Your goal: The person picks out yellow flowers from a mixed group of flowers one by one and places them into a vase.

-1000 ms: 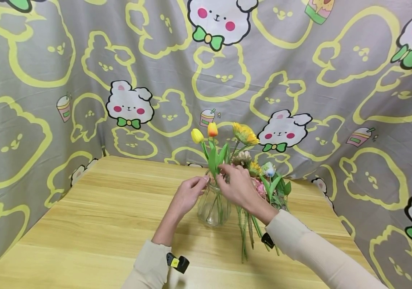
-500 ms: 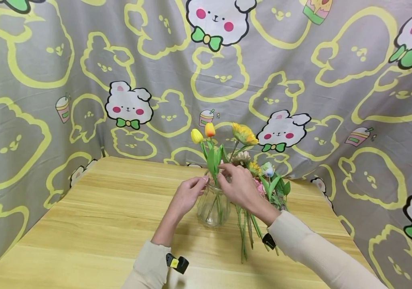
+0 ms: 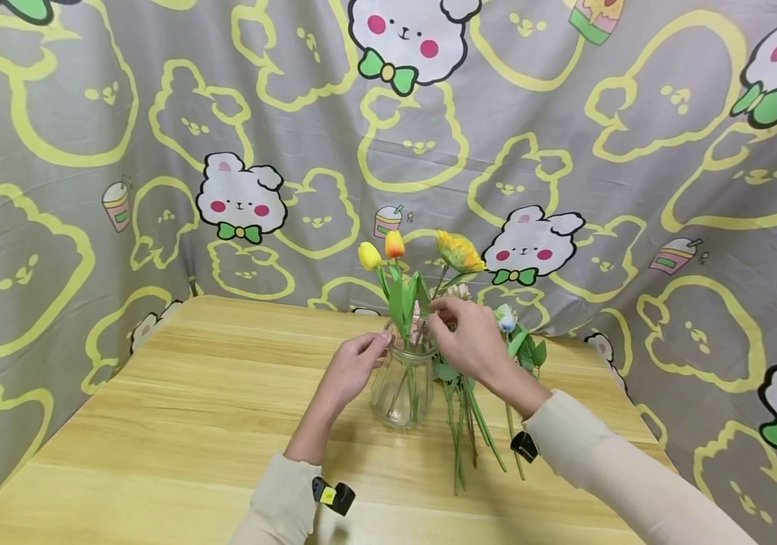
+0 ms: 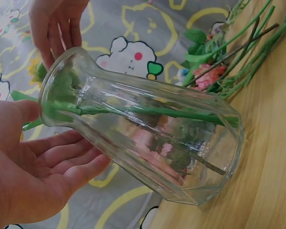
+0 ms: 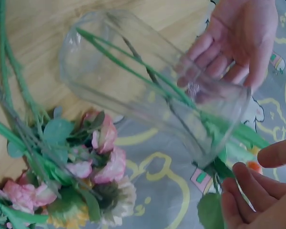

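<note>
A clear glass vase (image 3: 398, 393) stands upright on the wooden table with green stems and a dark stem inside. Yellow (image 3: 370, 256) and orange (image 3: 395, 244) tulips rise from its mouth. Farther right is a sunflower (image 3: 459, 251), its stem running down behind my right hand. My left hand (image 3: 354, 367) holds the vase at its neck, thumb by the rim and fingers along the outside. At the right of the mouth is my right hand (image 3: 471, 341). In the right wrist view, its fingertips are beside dark green leaves (image 5: 221, 167), with the thumb apart.
More artificial flowers lie right of the vase, including pink blooms (image 5: 109, 164) and a blue-white bloom (image 3: 506, 318). Their loose stems (image 3: 486, 435) point toward the table's front. A grey patterned curtain (image 3: 320, 129) hangs behind the table (image 3: 177, 424).
My right hand has shifted right from the tulip leaves to the right side of the vase's mouth. The left hand and the vase have stayed in place.
</note>
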`<action>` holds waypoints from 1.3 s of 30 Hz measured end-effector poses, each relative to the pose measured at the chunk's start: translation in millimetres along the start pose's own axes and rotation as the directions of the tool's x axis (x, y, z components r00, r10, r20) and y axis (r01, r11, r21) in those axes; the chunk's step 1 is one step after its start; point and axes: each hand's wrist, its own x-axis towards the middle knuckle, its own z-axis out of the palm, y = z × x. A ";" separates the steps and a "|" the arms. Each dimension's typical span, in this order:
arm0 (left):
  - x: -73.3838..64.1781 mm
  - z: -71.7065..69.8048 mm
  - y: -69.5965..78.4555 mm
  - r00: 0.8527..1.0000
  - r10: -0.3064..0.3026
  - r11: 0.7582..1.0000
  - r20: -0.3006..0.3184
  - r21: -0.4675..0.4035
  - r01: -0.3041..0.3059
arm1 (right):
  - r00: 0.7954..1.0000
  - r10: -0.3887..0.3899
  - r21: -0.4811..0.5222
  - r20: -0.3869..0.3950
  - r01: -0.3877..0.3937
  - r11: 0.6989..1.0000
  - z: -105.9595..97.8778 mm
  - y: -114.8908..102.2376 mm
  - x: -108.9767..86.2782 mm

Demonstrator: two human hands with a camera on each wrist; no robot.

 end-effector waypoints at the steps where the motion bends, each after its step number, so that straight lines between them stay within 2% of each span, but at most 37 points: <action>1: -0.2 0.1 0.0 1.000 0.000 1.000 0.003 -0.003 0.000 | 1.000 0.001 0.004 -0.014 -0.001 1.000 -2.4 1.8 0.2; 9: -1.4 0.0 1.0 1.000 -0.002 1.000 0.008 -0.030 0.003 | 0.989 0.009 -0.011 -0.149 -0.011 1.000 -14.7 24.0 -1.4; 17: -1.6 -1.4 2.8 1.000 -0.016 1.000 0.009 -0.020 0.016 | 0.978 0.097 -0.020 -0.185 -0.102 0.995 -10.5 54.9 -7.0; 21: -1.0 -1.7 2.3 1.000 -0.019 1.000 0.008 -0.016 0.020 | 0.977 0.142 -0.055 -0.159 -0.152 0.987 -0.7 73.4 -12.1; 29: -0.8 -1.7 0.2 1.000 -0.012 1.000 0.013 -0.015 0.012 | 0.970 0.239 -0.115 -0.050 -0.243 0.963 26.3 103.4 -21.5; 39: -0.8 -2.5 0.0 1.000 -0.009 1.000 0.015 -0.015 0.010 | 0.964 0.265 -0.142 0.029 -0.259 0.955 57.4 127.9 -31.8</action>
